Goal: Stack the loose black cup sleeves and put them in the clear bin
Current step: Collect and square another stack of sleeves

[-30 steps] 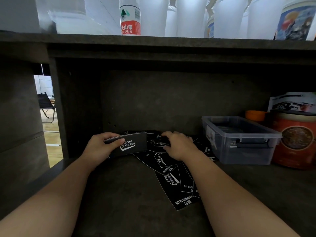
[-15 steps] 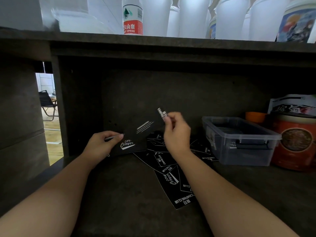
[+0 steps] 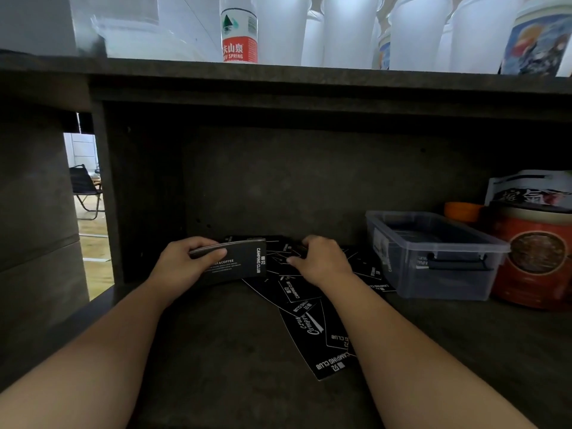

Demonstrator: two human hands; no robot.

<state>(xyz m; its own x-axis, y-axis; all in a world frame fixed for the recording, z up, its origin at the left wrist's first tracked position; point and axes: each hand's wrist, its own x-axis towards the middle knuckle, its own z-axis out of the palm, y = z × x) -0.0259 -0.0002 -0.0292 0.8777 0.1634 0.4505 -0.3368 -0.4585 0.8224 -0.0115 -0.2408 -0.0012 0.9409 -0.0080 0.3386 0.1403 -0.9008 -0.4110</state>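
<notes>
Black cup sleeves: we hold a small stack (image 3: 233, 264) in our left hand (image 3: 182, 264), thumb curled over its top edge. Loose sleeves (image 3: 312, 323) lie scattered mid-shelf; our right hand (image 3: 320, 260) rests on them, fingers curled. Clear bin (image 3: 433, 255) stands toward the shelf's (image 3: 232, 366) right end, beside a red tin (image 3: 537, 258).

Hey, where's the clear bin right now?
The clear bin sits on the right side of the lower shelf, between the loose sleeves to its left and the red canister to its right.
</notes>
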